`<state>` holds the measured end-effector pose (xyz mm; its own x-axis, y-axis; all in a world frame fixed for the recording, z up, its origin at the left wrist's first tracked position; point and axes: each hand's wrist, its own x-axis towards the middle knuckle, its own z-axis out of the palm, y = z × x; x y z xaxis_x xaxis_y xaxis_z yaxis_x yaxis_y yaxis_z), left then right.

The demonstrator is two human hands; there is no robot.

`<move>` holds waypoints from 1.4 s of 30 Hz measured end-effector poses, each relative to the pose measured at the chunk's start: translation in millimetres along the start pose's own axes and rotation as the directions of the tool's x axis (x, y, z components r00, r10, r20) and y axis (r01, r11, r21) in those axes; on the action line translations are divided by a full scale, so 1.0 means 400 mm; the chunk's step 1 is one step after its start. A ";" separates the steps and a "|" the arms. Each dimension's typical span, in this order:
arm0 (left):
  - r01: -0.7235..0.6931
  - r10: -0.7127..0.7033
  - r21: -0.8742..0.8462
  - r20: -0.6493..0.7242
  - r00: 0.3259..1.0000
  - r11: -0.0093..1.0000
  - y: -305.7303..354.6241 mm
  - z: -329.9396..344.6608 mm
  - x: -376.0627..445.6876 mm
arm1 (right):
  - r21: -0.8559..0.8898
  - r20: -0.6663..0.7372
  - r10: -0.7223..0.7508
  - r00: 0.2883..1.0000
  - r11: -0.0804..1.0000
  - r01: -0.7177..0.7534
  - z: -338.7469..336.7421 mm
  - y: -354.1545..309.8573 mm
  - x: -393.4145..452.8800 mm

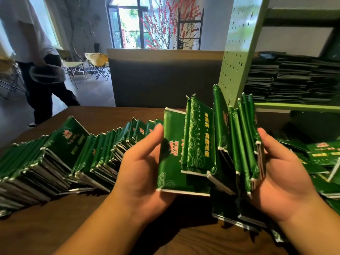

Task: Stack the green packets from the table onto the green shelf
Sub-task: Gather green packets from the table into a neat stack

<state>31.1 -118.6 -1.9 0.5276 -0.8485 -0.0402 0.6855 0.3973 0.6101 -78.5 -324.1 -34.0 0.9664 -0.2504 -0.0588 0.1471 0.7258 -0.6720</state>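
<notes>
Big brown wooden table (55, 227) takes up most of the bottom of the shot. On the right is the green shelf (242, 52), with a pegboard-style side panel full of little holes, and dark stacks of packets (294, 80) already piled on its ledge. Behind the table there's a grey partition (156, 76), then a dark-framed window (132, 23) with red blossom branches (161, 24) next to it. Another person (36, 52) in a pale top and dark trousers is over on the far left, holding something I can't make out.

Across the left of the table runs a long leaning row of green packets (55, 159), fanned like toppled dominoes. More loose packets (323, 155) lie flat at the right edge, below the shelf.

In the middle, a bunch of green packets (211, 144) is held upright above the table between 2 hands. The left hand (139, 166) has its fingers curled onto the bunch's left face, thumb up by the front packet. The right hand (281, 177) cups the right side, palm turned in, thumb pressed along the outer packet. The bunch is splayed and uneven.
</notes>
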 end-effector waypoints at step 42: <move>-0.007 0.006 0.262 0.005 1.000 0.965 -0.061 -0.032 0.038 | 0.023 0.049 0.028 0.998 0.999 -0.029 0.045 0.040 -0.020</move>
<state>28.8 -136.8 -27.4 0.5295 -0.8477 -0.0328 0.5265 0.2980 0.7962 -80.3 -298.9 -31.0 0.9792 -0.1984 -0.0418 0.1236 0.7474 -0.6528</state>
